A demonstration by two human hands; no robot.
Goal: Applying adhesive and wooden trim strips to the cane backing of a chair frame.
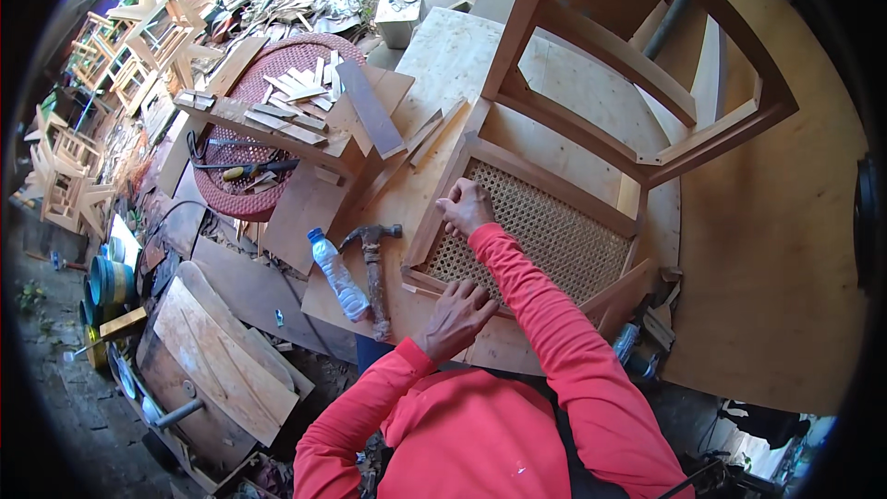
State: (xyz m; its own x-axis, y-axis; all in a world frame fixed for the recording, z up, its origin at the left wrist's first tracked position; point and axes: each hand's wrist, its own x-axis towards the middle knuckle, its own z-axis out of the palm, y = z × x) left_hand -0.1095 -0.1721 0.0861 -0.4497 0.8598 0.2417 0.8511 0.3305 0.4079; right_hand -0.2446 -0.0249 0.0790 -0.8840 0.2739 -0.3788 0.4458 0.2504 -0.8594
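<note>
A woven cane panel sits inside a wooden seat frame, part of a chair tilted on the work table. My right hand is above the panel's left edge, by the side rail, with its fingers closed in a pinch. Anything between those fingertips is too small to make out. My left hand rests at the near rail, its fingers slightly bent and apart over the cane's edge. Left of the frame lies a claw hammer, head away from me, and beside it a clear plastic bottle with a blue cap.
The chair's wooden backrest rises at the far right. Wood strips and a dark flat board lie at the far left, by a round red woven table. Stacked chair frames and blue buckets stand farther left.
</note>
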